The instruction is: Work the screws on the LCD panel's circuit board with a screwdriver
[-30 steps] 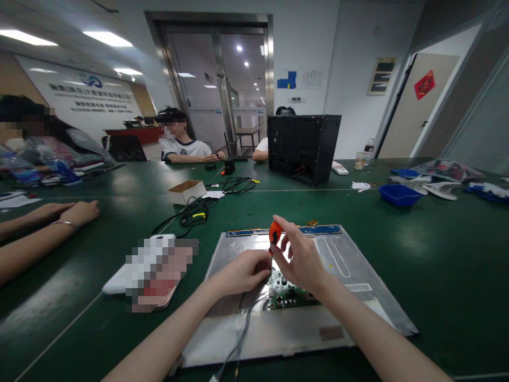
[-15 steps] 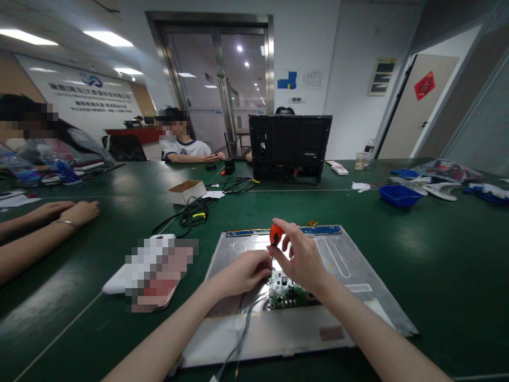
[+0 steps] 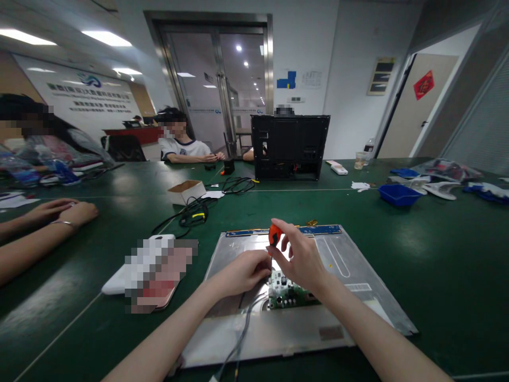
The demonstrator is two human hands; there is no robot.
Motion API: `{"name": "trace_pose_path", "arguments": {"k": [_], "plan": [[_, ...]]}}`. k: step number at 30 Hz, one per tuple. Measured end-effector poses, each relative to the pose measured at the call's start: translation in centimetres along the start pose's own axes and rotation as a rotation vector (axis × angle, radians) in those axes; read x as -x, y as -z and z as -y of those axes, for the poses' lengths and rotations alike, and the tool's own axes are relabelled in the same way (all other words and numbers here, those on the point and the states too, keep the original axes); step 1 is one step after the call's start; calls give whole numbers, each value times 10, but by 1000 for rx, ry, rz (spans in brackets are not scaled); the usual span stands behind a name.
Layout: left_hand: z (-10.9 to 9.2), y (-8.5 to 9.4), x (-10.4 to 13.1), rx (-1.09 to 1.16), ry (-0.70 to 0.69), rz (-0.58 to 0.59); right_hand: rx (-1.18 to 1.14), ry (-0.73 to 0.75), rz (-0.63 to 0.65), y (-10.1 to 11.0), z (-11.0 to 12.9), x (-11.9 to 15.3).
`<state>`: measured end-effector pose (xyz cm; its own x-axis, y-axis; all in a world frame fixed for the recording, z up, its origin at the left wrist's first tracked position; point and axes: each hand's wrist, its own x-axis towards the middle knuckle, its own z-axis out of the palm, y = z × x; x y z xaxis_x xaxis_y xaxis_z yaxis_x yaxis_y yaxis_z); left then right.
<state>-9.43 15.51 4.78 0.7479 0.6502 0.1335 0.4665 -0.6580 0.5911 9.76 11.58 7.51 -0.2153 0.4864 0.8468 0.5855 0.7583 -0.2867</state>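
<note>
My right hand (image 3: 300, 254) is closed around the orange-and-black handle of a screwdriver (image 3: 274, 235), held upright with its shaft pointing down. The shaft meets the upper left corner of a green circuit board (image 3: 288, 293). Beside the shaft, my left hand (image 3: 248, 269) is closed in a pinch; whatever its fingertips hold is hidden. The board lies on a silver metal panel (image 3: 296, 331) with a blue strip (image 3: 320, 229) along its far edge. Grey cables (image 3: 247, 323) run from the board's left side over the panel's near edge.
Left of the panel lie a white phone-like item (image 3: 131, 270) and a pink one (image 3: 175, 270), both partly blurred. Beyond are black cables (image 3: 193, 211), an open box (image 3: 186, 192), a black monitor housing (image 3: 292, 146) and a blue tray (image 3: 398, 194). Another person's hands (image 3: 75, 213) rest at left.
My hands and the screwdriver stay almost in place. At the back, the black monitor housing has shifted and turned slightly, and a bit of a person's arm now shows beside it.
</note>
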Motion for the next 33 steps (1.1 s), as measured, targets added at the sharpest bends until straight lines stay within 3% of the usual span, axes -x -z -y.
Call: {"name": "trace_pose_path", "arguments": {"k": [33], "plan": [[-3,3,-2,-6,1,48,-16,-43,35,-4,-5,2]]}}
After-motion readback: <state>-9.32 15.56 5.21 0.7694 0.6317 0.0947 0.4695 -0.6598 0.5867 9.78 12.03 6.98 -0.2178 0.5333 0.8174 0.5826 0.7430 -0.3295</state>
